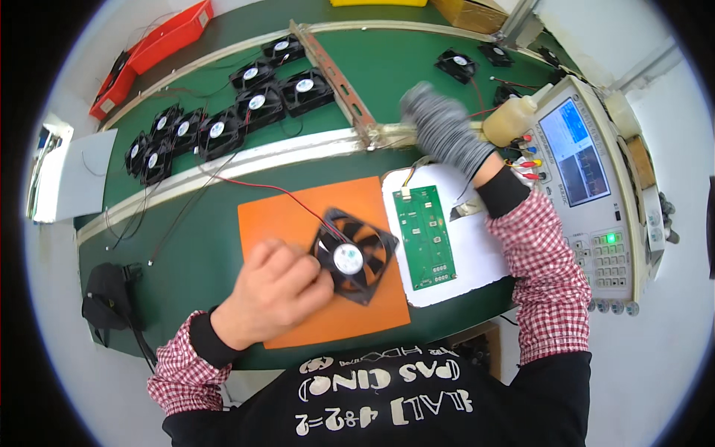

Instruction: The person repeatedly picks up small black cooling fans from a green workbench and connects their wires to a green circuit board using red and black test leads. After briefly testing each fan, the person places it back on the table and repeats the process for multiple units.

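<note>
A black square cooling fan (348,259) with a pale round label lies tilted over the orange mat (275,216). My bare left hand (279,290) is closed at the fan's left edge, fingers curled against its frame. From the fan a red and black cable runs up and left across the bench. My right hand (443,130), in a grey striped glove, is smeared by motion above the raised rail, left of a yellowish squeeze bottle (511,121); its fingers cannot be made out. Between the hands, a green circuit board (427,242) rests on a white pad (477,261).
More fans (258,102) stand on the green bench at the back left, others (456,65) at the back right. A rusty metal bar (335,74) divides them. A test instrument (581,156) with a lit screen stands right. Red bins (170,33) sit far left; a black pouch-like item (106,296) lies left.
</note>
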`<move>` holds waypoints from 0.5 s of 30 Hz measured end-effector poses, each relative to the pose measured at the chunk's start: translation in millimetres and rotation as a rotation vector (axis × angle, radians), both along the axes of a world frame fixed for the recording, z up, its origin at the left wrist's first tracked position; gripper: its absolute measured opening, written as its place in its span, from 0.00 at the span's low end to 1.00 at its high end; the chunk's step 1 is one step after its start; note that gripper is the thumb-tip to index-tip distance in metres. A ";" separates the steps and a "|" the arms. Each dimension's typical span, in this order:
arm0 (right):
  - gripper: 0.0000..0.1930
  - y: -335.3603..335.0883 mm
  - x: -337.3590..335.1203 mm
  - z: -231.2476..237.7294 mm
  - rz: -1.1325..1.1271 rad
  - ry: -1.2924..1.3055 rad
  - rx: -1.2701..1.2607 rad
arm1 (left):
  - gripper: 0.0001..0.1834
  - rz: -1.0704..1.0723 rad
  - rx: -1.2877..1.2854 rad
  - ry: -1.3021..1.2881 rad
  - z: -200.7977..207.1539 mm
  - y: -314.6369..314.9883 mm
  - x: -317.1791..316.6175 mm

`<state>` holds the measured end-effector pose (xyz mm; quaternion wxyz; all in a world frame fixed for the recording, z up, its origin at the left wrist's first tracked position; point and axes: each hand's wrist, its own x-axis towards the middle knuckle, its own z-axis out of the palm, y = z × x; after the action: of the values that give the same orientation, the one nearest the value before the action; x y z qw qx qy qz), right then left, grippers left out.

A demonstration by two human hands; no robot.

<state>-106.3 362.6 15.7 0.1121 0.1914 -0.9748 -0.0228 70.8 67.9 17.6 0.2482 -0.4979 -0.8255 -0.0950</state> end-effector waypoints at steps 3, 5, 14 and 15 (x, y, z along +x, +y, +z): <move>0.10 39.9 -26.0 6.3 0.020 0.072 -0.335 | 0.11 -0.015 -0.040 -0.346 -4.6 -10.4 10.5; 0.12 42.5 -23.3 6.2 0.049 -0.060 -0.464 | 0.15 0.058 0.091 -0.437 2.2 -11.5 6.7; 0.16 34.9 13.9 11.5 0.207 0.106 -0.267 | 0.47 0.303 0.087 -0.439 -1.6 42.7 5.1; 0.17 19.3 35.6 20.5 0.470 0.097 -0.404 | 0.41 0.247 0.140 -0.508 -7.9 40.8 0.2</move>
<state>-70.6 381.9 36.2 0.1965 0.3841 -0.8822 0.1888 70.9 108.8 9.8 0.0767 -0.3355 -0.9071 -0.2423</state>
